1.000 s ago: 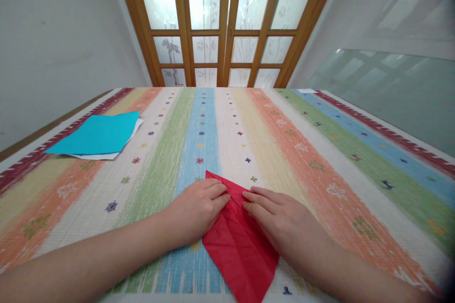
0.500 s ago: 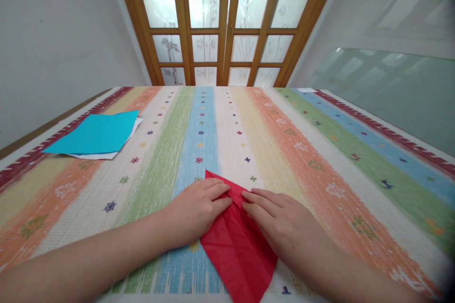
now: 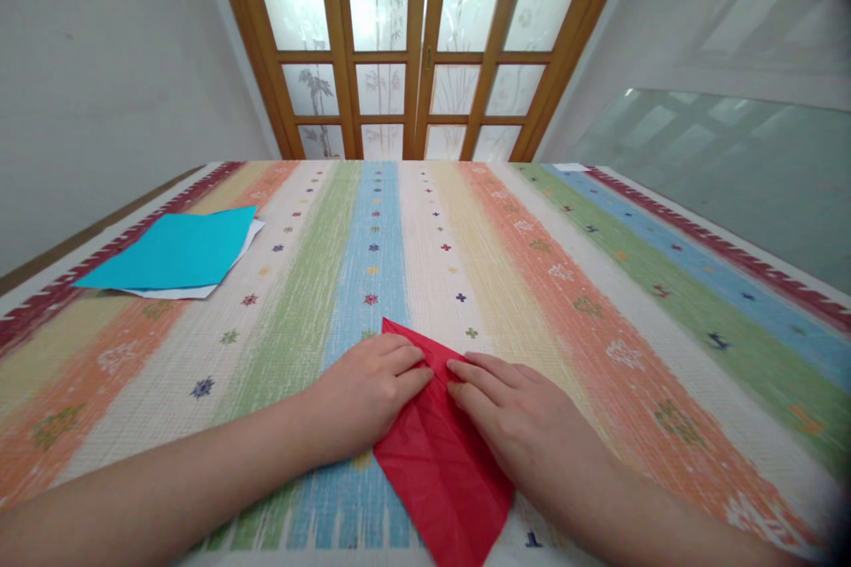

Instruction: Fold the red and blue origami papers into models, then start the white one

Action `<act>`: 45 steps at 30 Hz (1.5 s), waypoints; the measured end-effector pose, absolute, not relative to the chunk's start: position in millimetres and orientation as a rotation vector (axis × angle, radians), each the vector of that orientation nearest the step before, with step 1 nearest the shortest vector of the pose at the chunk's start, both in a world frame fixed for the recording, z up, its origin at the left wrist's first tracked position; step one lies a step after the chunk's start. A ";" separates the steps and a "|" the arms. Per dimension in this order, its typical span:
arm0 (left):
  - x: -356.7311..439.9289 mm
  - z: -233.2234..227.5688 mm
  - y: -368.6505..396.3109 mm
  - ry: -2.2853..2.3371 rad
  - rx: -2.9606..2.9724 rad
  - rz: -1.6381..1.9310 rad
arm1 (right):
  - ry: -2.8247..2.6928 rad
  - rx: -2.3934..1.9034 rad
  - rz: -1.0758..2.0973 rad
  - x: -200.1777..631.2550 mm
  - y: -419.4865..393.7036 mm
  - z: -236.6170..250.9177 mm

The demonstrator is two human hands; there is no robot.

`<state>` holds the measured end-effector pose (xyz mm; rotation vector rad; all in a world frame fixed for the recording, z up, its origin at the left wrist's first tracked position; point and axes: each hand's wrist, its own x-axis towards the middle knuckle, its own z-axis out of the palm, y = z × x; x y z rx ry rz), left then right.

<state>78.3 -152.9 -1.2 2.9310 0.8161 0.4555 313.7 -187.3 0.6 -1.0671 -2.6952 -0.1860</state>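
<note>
Far out on the left of the counter (image 3: pixel 598 301), which wears a striped woven cloth (image 3: pixel 299 283) in green, blue, cream and orange, a turquoise sheet (image 3: pixel 173 250) lies on top of a white sheet (image 3: pixel 179 291), both flat, uncreased and well apart from the work. Nearer the middle, the left hand (image 3: pixel 368 392) lies palm down with its fingers loosely curled, pressing on the left edge of a red paper (image 3: pixel 442 469). That paper sits flat on the cloth at the near edge, right in front of the person, already folded into a long kite-like shape with one point away from them and one toward them; creases run down its length. The right hand (image 3: pixel 515 425) lies flat and spread on the paper's right side, fingertips almost meeting those of the left at the centre line. I judge the folding partly done: early folds are in, no finished figure yet. Behind stands a wooden door (image 3: pixel 425 44) with frosted panes. I can read no writing or label anywhere.
</note>
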 end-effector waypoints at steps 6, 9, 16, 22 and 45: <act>79.1 0.1 -152.2 0.800 2.893 0.489 | -2.653 -1.094 -0.079 314.3 -186.4 13.0; 78.9 0.5 -152.6 0.806 2.863 0.493 | -2.567 -1.179 0.035 317.8 -186.5 23.6; 78.1 -0.8 -150.8 0.838 2.909 0.456 | -2.412 -1.404 0.370 343.8 -167.9 31.9; 77.8 2.3 -149.5 0.826 2.948 0.481 | -2.243 -1.346 1.091 356.4 -147.0 32.1; 66.8 0.9 -133.3 0.593 2.929 0.438 | -2.393 -1.061 0.680 327.0 -164.8 17.7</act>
